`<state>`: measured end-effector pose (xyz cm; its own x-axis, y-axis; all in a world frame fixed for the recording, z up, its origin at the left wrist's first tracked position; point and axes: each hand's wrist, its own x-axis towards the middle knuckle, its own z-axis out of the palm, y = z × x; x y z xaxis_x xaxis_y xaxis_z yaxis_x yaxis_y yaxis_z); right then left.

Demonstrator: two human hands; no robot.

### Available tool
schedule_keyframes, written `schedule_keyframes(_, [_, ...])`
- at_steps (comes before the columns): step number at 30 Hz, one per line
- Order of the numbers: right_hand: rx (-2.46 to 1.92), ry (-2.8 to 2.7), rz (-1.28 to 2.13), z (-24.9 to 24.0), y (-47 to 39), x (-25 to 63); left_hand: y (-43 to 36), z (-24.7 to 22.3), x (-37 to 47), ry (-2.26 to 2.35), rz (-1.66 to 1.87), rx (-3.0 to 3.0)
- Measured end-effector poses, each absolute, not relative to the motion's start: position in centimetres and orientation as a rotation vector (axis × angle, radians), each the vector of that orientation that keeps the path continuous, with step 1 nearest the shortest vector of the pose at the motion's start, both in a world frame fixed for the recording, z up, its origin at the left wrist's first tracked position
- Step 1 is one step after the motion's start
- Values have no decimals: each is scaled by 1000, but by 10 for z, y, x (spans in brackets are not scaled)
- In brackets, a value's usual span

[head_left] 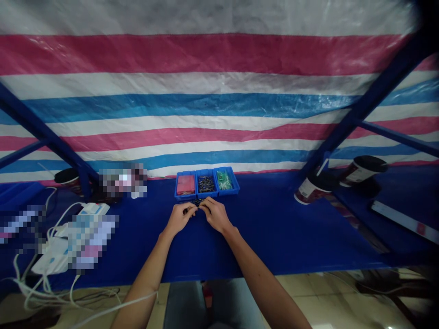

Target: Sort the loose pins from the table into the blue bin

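Note:
My left hand [179, 217] and my right hand [216, 214] meet close together over the blue table [267, 228], fingertips pinched and nearly touching. Whatever sits in the pinches is too small to make out. A few dark, thin pieces like screws [198, 201] show just beyond the fingertips; whether they are held or lie on the table I cannot tell. Directly behind the hands stand three joined blue bins: one with flat pink-red pieces [185, 184], one with dark screws [206, 184], one with small clear-green packets or pieces [224, 180].
On the left lies a white power strip [58, 246] with tangled white cables [44, 292]. Dark-lidded tubs [313, 187] stand at the right. Blue metal frame posts [370, 96] rise at both sides, and a striped tarp [219, 105] hangs behind the table.

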<state>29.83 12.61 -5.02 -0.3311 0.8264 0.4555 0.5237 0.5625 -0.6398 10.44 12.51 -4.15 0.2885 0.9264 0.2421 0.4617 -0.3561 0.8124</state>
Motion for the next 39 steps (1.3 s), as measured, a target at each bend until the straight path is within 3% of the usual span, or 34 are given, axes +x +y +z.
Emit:
schedule_keyframes(6, [-1083, -2038, 428, -49, 128, 299, 125, -42, 104, 1257, 1003, 1941])
schedule_keyframes(13, [-1046, -2243, 225, -46, 125, 294, 112, -29, 116, 1265, 1278, 2249])
schedule_keyframes(20, [-1041, -2202, 333, -59, 127, 296, 105, -26, 138, 999, 1100, 2525])
schedule_keyframes(39, [-984, -2219, 328, -56, 125, 298, 100, -18, 140, 868, 1061, 2423])
